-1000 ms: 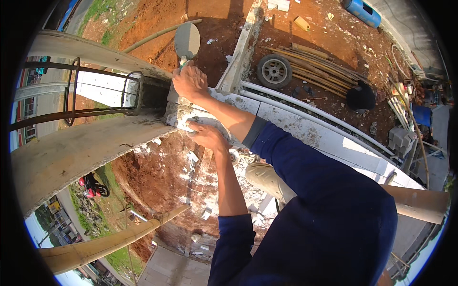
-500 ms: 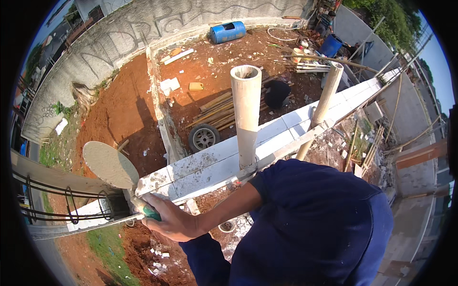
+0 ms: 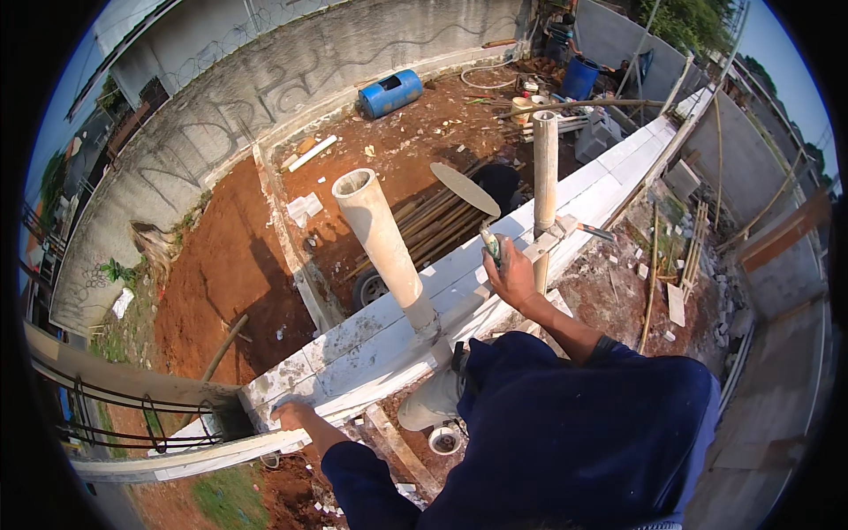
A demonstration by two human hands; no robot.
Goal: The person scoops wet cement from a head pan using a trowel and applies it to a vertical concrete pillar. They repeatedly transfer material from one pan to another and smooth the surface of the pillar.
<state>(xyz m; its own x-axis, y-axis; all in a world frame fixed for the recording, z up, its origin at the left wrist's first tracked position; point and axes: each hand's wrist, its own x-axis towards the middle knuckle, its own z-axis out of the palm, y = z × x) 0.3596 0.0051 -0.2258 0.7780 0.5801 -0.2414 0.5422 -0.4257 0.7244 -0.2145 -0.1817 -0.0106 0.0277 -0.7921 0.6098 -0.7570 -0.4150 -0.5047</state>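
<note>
My right hand grips the green handle of a trowel; its round, mortar-coloured blade is raised beyond the white block wall top. My left hand grasps the edge at the wall's left end, beside a rebar cage in a concrete channel. Two pale upright tubes stand along the blocks between and beyond my hands. A flat tool lies by the farther tube.
Below, red soil holds bamboo poles, a tyre, blue drums and grey blocks. A graffitied wall bounds the yard; a partly hidden person is at the back right. Rubble and planks lie right of the wall.
My view has swung rightward along the wall. My right hand has carried the trowel from the left end toward the middle, raising its blade. My left hand shows again at the left end.
</note>
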